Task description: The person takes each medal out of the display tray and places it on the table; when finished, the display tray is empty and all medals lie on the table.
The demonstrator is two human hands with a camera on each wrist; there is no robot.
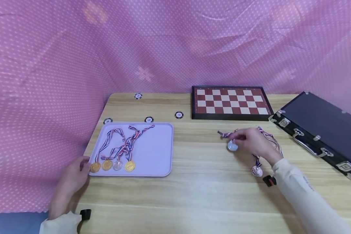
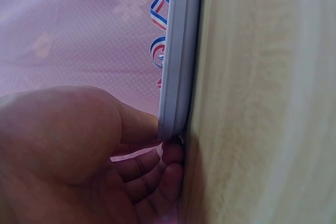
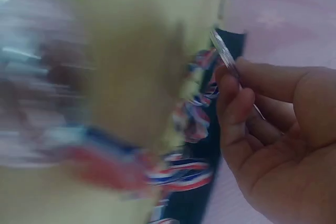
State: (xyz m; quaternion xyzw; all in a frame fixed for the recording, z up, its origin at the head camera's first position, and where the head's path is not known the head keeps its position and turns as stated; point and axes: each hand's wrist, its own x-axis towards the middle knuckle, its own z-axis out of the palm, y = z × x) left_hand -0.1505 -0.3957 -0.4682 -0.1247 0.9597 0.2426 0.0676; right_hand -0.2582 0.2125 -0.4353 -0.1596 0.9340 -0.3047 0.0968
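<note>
My left hand pinches the near left corner of a pale lilac tray, thumb at the rim and fingers curled at its edge. Several medals with striped ribbons lie on that tray, among them gold medals and a silver medal. On the right, my right hand pinches a silver medal between thumb and fingers; the right wrist view shows this medal edge-on. Another silver medal lies below this hand, its striped ribbon partly hidden behind the hand.
A red and white chessboard stands at the back of the wooden table. To the right is a black case with metal latches. Poker chips lie behind the tray. Pink dotted cloth hangs around the table.
</note>
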